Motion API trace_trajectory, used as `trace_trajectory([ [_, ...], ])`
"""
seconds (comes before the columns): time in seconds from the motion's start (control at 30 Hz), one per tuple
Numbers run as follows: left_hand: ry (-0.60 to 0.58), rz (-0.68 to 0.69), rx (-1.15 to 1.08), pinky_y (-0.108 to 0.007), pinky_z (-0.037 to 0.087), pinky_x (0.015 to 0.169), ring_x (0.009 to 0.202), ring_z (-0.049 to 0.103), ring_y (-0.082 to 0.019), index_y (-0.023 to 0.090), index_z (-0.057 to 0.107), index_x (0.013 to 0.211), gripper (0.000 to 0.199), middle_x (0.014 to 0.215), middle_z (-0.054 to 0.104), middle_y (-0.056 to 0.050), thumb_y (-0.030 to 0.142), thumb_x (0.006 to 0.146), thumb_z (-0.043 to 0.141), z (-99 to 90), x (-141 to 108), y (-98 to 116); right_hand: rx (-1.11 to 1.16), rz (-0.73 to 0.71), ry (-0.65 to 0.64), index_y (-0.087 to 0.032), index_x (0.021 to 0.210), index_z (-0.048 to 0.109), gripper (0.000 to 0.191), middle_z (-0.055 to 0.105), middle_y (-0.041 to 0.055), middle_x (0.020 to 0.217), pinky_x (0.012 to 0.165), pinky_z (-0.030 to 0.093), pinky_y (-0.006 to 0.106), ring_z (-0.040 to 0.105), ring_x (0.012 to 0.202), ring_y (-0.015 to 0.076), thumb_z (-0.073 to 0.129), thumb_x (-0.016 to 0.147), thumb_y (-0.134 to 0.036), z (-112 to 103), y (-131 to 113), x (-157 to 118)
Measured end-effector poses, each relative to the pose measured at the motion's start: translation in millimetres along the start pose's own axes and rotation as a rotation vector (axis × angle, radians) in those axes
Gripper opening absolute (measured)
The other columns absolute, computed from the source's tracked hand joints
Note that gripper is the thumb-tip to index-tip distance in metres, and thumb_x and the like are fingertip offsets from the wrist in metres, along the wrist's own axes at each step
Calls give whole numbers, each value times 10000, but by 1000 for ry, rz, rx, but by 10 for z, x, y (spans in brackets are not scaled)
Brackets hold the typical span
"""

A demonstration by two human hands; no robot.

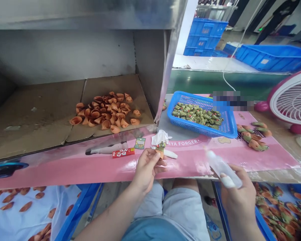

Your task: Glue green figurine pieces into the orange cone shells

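Note:
Between its thumb and fingers, my left hand (147, 165) pinches a small figurine (161, 150), green on top with red spots and orange below. A crumpled white tissue (160, 138) lies just behind it, and a white stick-like piece (171, 154) shows to its right. My right hand (237, 190) is wrapped round a translucent squeeze bottle (223, 167), its nozzle tilted up to the left. White wrapping covers the right thumb. To the left of my left hand rests a red tube-like packet (123, 153) on the pink mat (190, 165).
Orange clay-like cups (105, 112) are heaped in the metal booth. A blue basket (202, 129) of green pieces stands at the mat's back. Finished-looking green-orange pieces (256, 140) lie right, near a pink fan (291, 97). Blue-rimmed trays of pieces flank my legs.

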State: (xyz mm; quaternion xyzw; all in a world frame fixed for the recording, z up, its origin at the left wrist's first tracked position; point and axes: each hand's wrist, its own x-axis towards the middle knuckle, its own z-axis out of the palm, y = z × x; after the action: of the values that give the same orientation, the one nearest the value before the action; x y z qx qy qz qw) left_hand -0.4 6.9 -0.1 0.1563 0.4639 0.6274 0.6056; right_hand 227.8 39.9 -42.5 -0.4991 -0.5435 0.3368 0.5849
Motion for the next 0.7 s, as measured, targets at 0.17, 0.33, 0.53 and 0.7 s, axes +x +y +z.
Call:
trace_trajectory([
  [0.17, -58, 40, 47, -217, 498, 495, 550, 554, -91, 172, 432, 779, 229, 682, 573, 24, 289, 715, 618, 62, -85, 41, -72, 166, -175, -191, 1030, 419, 472, 610, 81, 928, 685, 463, 350, 586, 819, 200, 652, 643, -326, 195, 167, 308],
  [0.33, -89, 56, 85, -219, 502, 493, 545, 559, -92, 169, 425, 796, 220, 725, 599, 4, 275, 729, 606, 154, -172, 88, -238, 135, -215, -189, 965, 440, 457, 585, 71, 944, 764, 434, 415, 568, 867, 222, 679, 597, -318, 334, 321, 502],
  [0.53, -169, 54, 75, -234, 506, 498, 524, 558, -93, 169, 420, 791, 231, 681, 572, 18, 291, 728, 606, 161, -201, 84, -455, 49, -66, -159, 1064, 444, 622, 480, 104, 1049, 815, 381, 469, 479, 951, 262, 713, 524, -311, 265, 236, 345],
  [0.7, -284, 38, 135, -234, 485, 506, 509, 559, -94, 170, 417, 802, 209, 693, 561, 11, 269, 740, 590, 179, -239, 70, -280, -243, -51, -200, 1181, 396, 563, 486, 86, 1032, 752, 425, 379, 510, 851, 187, 622, 667, -248, 319, -312, -84],
])
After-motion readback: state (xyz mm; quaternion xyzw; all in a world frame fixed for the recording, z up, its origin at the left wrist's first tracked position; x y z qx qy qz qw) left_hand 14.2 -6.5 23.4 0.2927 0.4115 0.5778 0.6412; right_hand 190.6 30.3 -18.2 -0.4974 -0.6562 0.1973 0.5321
